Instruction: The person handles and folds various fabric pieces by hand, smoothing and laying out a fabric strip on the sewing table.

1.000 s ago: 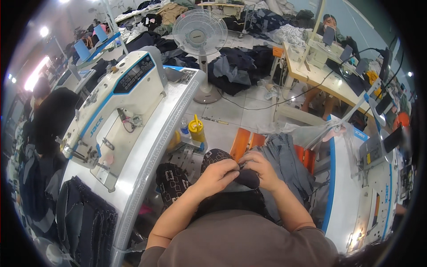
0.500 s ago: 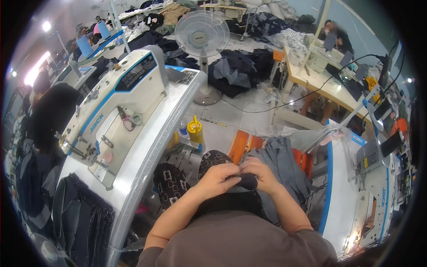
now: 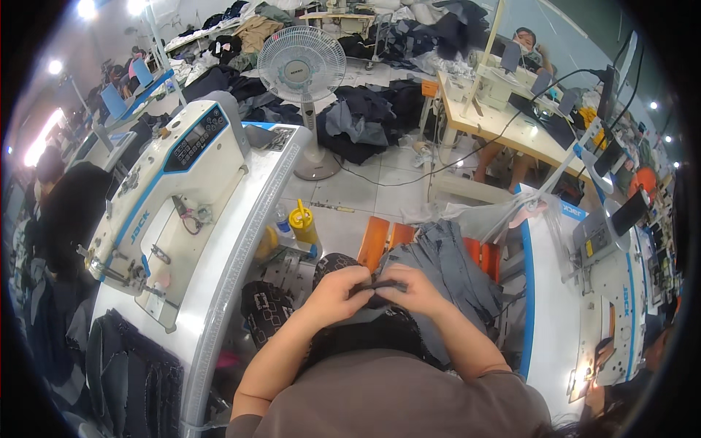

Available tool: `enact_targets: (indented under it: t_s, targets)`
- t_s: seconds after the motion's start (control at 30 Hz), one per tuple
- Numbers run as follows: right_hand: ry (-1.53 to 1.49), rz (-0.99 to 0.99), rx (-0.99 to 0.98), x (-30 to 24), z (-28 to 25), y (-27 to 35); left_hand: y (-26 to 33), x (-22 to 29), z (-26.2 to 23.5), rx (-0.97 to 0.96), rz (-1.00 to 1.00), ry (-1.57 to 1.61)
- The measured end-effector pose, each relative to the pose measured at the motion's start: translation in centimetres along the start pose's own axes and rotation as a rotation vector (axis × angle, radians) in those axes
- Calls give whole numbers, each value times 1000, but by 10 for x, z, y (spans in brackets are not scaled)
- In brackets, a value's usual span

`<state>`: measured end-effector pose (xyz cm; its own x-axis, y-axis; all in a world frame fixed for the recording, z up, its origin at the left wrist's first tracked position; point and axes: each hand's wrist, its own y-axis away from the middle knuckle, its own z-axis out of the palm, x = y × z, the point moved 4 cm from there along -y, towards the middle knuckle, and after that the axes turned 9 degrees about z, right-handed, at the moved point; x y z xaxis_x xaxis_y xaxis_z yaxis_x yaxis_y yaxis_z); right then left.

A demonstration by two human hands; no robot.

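Note:
In front of my body, above my lap, my left hand (image 3: pixel 339 293) and my right hand (image 3: pixel 409 288) pinch a small piece of dark cloth (image 3: pixel 377 287) between thumbs and fingers. The fingers of both hands are closed on it and nearly meet. Part of the cloth is hidden behind them, so its full shape does not show. Close to my right forearm lies a stack of grey-blue denim pieces (image 3: pixel 445 266), spread over an orange slatted bench (image 3: pixel 374 244).
At left stands a white sewing machine (image 3: pixel 157 212) on a white table (image 3: pixel 241 252), with dark cut cloth (image 3: pixel 135 372) at its near end. A yellow tumbler (image 3: pixel 303 226) and a fan (image 3: pixel 301 69) stand ahead. Another person's hand (image 3: pixel 596 400) is by the right-hand machine (image 3: pixel 621 314).
Both hands have turned the dark cloth, which hung below the fingers and now lies flatter between them. The whole view has shifted slightly, and a co-worker's hand has appeared at lower right.

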<state>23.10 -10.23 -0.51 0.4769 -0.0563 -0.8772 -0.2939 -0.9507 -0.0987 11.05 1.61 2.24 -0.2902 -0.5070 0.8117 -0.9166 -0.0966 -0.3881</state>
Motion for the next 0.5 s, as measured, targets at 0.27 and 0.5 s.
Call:
enact_targets:
  t_s: [0.27, 0.5]
  targets:
    - [-104, 15, 70, 9, -12, 7, -4, 4, 2, -38, -84, 153]
    - [-64, -158, 62, -5, -4, 3, -9, 16, -1, 2, 54, -118]
